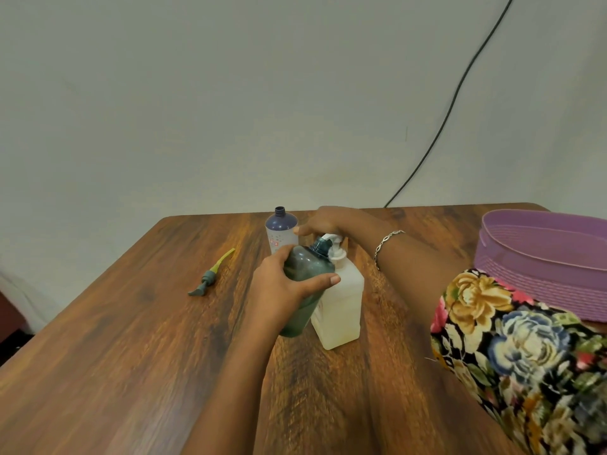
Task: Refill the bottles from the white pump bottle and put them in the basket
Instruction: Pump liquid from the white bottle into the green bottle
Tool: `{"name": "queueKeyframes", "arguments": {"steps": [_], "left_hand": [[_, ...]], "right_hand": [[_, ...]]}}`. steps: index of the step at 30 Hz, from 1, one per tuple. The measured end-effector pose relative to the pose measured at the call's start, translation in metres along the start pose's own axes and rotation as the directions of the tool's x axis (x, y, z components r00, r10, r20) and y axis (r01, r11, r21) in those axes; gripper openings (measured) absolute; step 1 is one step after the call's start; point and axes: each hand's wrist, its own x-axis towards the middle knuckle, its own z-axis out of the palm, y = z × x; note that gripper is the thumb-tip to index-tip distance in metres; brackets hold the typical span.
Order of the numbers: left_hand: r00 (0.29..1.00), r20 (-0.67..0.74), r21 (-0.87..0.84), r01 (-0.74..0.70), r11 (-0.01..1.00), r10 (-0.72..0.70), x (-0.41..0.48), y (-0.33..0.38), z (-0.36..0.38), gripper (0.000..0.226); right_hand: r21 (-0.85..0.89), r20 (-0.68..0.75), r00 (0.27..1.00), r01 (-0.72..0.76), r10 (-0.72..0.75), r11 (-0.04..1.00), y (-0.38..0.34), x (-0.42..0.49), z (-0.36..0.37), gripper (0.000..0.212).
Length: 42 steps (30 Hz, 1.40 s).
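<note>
The white pump bottle stands mid-table. My right hand rests palm-down on its pump head, fingers fairly straight. My left hand grips a dark green translucent bottle, tilted so its open neck sits under the white spout. A blue-topped bottle with a white label stands uncapped just behind. The purple basket sits at the table's right edge.
A grey-green pump cap with a yellow tube lies on the wooden table to the left of the bottles. A black cable runs down the wall behind. My floral sleeve fills the lower right.
</note>
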Motion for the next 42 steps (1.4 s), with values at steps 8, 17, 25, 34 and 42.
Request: {"name": "queueKeyframes", "arguments": {"steps": [8,17,25,34,42], "left_hand": [[1.000,0.002,0.015,0.009,1.000,-0.009,-0.001,-0.005,0.000,0.079],[0.999,-0.017,0.027,-0.031,0.999,0.031,-0.001,0.003,-0.004,0.082],[1.000,0.014,0.033,-0.010,0.999,0.009,0.000,-0.001,-0.001,0.080],[1.000,-0.003,0.000,-0.005,1.000,0.005,0.001,0.006,-0.004,0.081],[0.999,0.050,0.020,0.012,1.000,-0.013,0.001,-0.002,-0.004,0.078]], "right_hand": [[-0.104,-0.139,0.990,-0.026,0.012,0.994,0.004,0.009,0.017,0.050],[0.138,-0.015,1.000,0.019,-0.017,0.990,-0.005,-0.009,0.000,0.040],[-0.042,-0.084,0.996,-0.004,0.001,0.999,0.004,0.001,0.012,0.045],[0.121,-0.039,0.999,0.032,-0.028,0.992,-0.003,-0.007,-0.003,0.052],[-0.102,-0.129,0.992,-0.002,-0.011,0.995,0.005,0.010,0.015,0.048]]}}
